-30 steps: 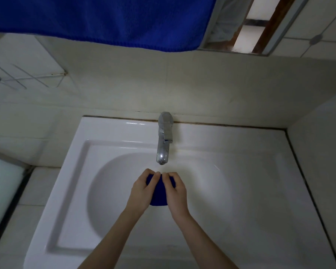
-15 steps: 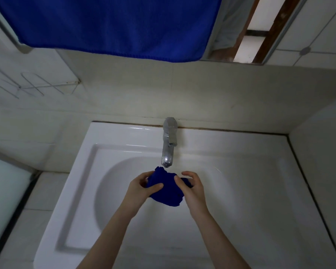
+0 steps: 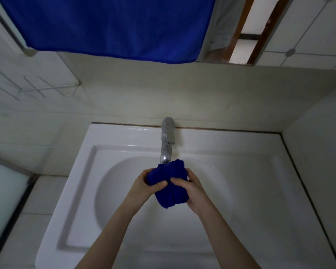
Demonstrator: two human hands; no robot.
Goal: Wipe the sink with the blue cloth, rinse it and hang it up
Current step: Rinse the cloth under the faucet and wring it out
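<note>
Left hand (image 3: 144, 184) and right hand (image 3: 192, 189) grip bunched blue cloth (image 3: 169, 183) under the faucet (image 3: 167, 140)

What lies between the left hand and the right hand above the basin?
In the head view, the bunched blue cloth fills that gap. The left hand and the right hand each hold a side of it, close under the tap.
</note>
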